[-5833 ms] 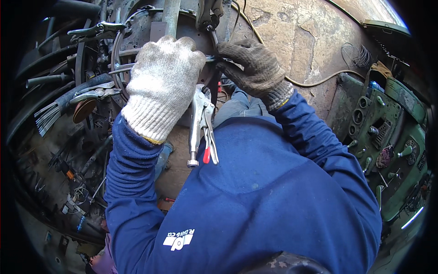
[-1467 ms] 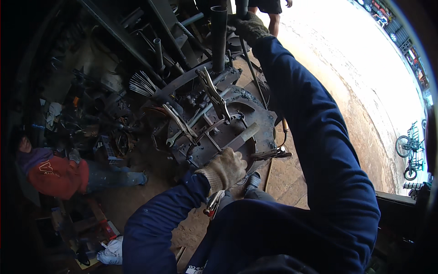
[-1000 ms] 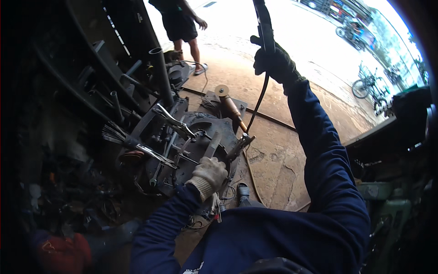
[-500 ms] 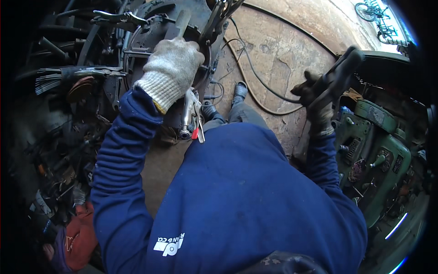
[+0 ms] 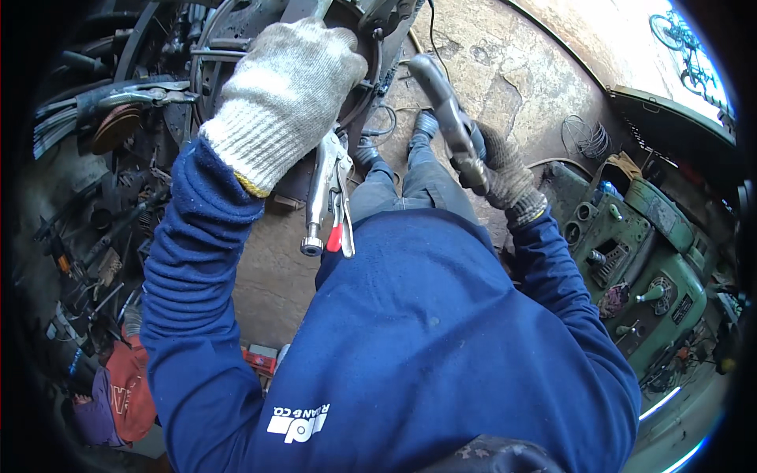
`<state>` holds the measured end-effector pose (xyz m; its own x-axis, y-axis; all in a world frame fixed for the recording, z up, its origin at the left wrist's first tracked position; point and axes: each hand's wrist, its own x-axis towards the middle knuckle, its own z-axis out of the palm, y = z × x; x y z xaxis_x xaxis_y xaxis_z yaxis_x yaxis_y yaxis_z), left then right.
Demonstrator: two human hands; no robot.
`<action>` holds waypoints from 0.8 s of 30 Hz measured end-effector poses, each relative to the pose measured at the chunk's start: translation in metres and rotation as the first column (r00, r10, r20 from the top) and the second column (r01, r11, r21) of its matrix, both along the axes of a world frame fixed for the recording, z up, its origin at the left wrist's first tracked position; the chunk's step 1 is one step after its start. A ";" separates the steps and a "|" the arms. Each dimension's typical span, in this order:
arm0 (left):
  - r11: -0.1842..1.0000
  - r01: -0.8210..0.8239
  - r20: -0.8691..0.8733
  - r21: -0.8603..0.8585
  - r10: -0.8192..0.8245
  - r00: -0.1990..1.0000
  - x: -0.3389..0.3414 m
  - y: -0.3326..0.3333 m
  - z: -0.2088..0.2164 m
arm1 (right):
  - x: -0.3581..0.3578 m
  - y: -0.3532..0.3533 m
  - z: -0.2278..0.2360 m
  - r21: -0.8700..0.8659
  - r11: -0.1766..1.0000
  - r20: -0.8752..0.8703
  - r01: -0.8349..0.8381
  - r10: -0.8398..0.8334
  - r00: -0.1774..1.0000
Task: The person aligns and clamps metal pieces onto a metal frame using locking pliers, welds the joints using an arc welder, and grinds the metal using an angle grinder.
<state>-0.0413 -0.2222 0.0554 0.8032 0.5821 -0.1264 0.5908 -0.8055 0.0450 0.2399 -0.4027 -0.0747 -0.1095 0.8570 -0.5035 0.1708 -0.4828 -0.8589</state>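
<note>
- Knitted white glove on the left hand (image 5: 288,83): it is laid spread on the round metal frame (image 5: 213,75), as half a second ago.
- Locking pliers (image 5: 330,193) hang just below that frame.
- The right hand (image 5: 493,162), raised nearer the frame since then, is closed around a dark handle (image 5: 445,110).

Two gloved hands show: one pale knit-gloved left hand (image 5: 288,83) at upper left, one dark-gloved right hand (image 5: 493,162) right of centre. One pair of silver locking pliers (image 5: 327,197) hangs mid-frame. One green metal machine (image 5: 639,252) sits at right. One bicycle (image 5: 678,35) stands upper right.
</note>
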 end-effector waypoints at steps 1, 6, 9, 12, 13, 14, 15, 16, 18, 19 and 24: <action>1.000 -0.008 0.005 -0.010 0.008 1.000 0.000 0.000 -0.002 | 0.000 0.005 0.008 -0.010 1.000 0.005 -0.008 0.008 1.000; 1.000 -0.014 0.018 -0.006 0.015 1.000 -0.005 -0.002 0.000 | -0.002 0.031 0.049 -0.242 0.969 -0.071 -0.056 0.040 0.997; 1.000 -0.013 0.019 -0.005 0.013 1.000 -0.005 -0.003 -0.002 | -0.001 0.035 0.048 -0.260 0.961 -0.021 -0.093 0.091 0.996; 1.000 -0.013 0.032 -0.005 0.013 0.999 -0.003 -0.002 0.000 | 0.000 0.037 0.047 -0.232 0.964 0.003 -0.130 0.134 0.991; 1.000 -0.010 0.036 0.002 0.010 0.999 -0.003 -0.002 0.001 | 0.000 0.037 0.046 -0.204 0.968 -0.013 -0.147 0.147 0.989; 1.000 -0.010 0.035 0.001 0.010 0.999 -0.002 -0.002 0.002 | 0.001 0.037 0.044 -0.206 0.967 -0.014 -0.147 0.147 0.989; 1.000 -0.013 0.024 0.001 0.013 1.000 -0.002 -0.003 0.003 | 0.002 0.037 0.040 -0.190 0.969 0.018 -0.161 0.167 0.986; 1.000 -0.019 0.011 0.003 0.019 1.000 -0.002 -0.003 0.003 | 0.003 0.037 0.038 -0.182 0.968 0.033 -0.171 0.179 0.983; 1.000 -0.023 0.020 -0.009 0.023 1.000 -0.004 -0.003 -0.001 | 0.004 0.038 0.035 -0.166 0.968 0.080 -0.188 0.203 0.976; 0.999 -0.028 0.028 -0.021 0.028 0.999 -0.005 -0.003 -0.002 | 0.004 0.038 0.035 -0.162 0.968 0.095 -0.194 0.211 0.973; 1.000 -0.019 0.023 -0.016 0.019 1.000 -0.003 -0.002 0.000 | 0.004 0.040 0.032 -0.154 0.968 0.090 -0.199 0.214 0.973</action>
